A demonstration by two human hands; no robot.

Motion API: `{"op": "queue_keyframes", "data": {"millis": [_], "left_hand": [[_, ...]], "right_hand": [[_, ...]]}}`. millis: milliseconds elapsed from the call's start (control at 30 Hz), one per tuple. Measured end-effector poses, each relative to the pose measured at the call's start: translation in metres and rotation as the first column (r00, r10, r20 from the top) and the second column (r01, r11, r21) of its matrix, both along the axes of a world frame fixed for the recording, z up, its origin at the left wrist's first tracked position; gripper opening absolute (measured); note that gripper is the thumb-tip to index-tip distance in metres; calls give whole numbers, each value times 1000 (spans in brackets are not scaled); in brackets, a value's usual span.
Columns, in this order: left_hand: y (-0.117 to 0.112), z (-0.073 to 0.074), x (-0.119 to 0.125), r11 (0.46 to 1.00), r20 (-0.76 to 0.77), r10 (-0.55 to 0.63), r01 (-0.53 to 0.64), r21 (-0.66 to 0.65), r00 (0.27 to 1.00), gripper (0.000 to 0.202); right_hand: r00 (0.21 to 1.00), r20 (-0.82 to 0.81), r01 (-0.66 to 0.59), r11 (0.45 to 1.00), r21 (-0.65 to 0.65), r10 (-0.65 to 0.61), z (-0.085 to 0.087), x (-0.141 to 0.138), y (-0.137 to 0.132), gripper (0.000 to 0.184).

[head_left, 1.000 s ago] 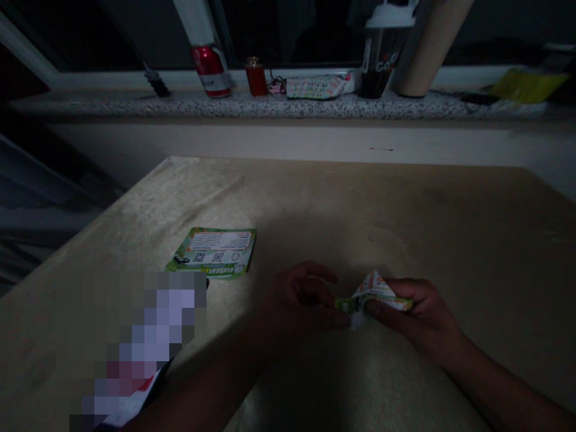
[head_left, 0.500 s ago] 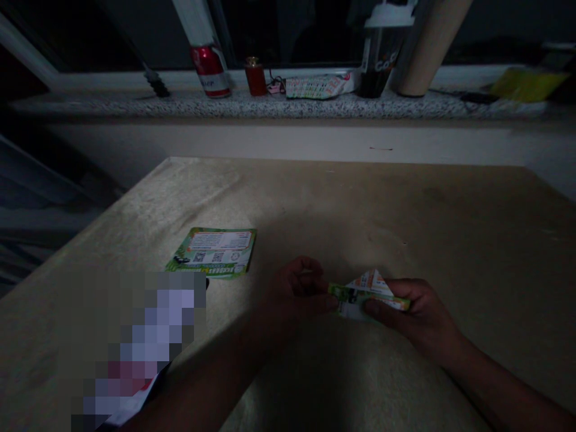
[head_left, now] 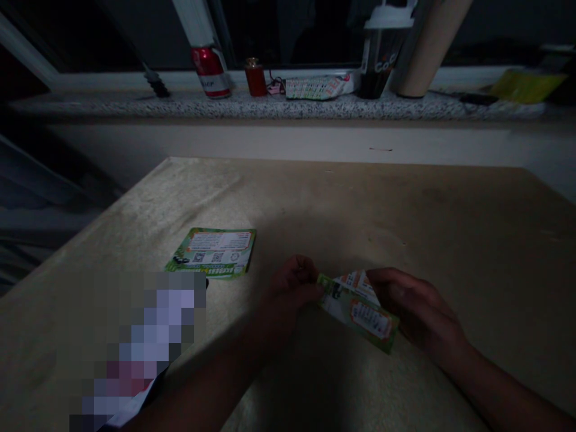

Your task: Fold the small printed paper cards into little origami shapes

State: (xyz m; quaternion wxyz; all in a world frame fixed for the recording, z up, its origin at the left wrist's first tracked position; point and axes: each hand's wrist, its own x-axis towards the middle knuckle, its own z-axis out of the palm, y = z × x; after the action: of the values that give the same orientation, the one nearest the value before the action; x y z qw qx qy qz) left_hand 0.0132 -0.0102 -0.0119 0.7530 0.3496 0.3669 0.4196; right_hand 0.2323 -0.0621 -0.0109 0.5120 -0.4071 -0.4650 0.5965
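Note:
A folded green-and-white printed paper (head_left: pixel 360 315) is held a little above the table, slanting down to the right. A pointed white flap with orange print rises from its upper edge. My left hand (head_left: pixel 294 285) pinches the paper's left end between thumb and fingers. Behind its right part lies my right hand (head_left: pixel 420 306), fingers stretched out along the upper edge and no thumb on the front face. Whether the right hand's hidden side touches the paper is hard to see. Another green printed sheet (head_left: pixel 220 249) lies flat on the table, left of my hands.
The beige table (head_left: pixel 342 198) ends at a wall under a granite sill (head_left: pixel 270 109). On the sill stand a red can (head_left: pixel 211 72), a small red bottle (head_left: pixel 255 78), a crumpled wrapper (head_left: pixel 317 87), a lidded cup (head_left: pixel 382 60) and a cardboard tube (head_left: pixel 427 51). A blurred patch covers the lower left.
The folded paper's right end has swung down towards me, showing more of its front. My right thumb has come off the front, and that hand has opened out.

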Motion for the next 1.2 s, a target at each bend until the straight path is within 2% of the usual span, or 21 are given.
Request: {"op": "queue_keyframes", "data": {"millis": [200,400,500,633,767,1000,1100,1200], "left_hand": [[-2,4,2,999,-60,-36,36,4,998,23],[-3,9,2,976,-203,105,-61,210,973,21],[-8,8,0,938,-281,107,-4,346,954,17],[-14,7,-2,860,-402,129,100,501,906,9],[-16,13,-2,801,-414,189,104,589,890,9],[-17,15,-3,796,-475,233,114,595,849,9],[-16,14,-4,789,-490,250,118,603,835,10],[-15,16,-3,814,-503,223,124,567,835,10]], "right_hand": [[990,129,46,995,87,-57,2,-8,-1,23],[997,73,16,997,80,-22,5,-6,0,26],[979,197,49,997,67,-61,6,-9,0,25],[943,323,58,996,67,-77,5,-12,1,9],[919,389,18,994,106,-58,7,-12,3,11],[873,464,7,955,296,-150,13,-12,3,9],[842,503,2,933,360,-196,13,-12,2,14],[822,526,-13,915,403,-220,11,-11,2,20]]}}
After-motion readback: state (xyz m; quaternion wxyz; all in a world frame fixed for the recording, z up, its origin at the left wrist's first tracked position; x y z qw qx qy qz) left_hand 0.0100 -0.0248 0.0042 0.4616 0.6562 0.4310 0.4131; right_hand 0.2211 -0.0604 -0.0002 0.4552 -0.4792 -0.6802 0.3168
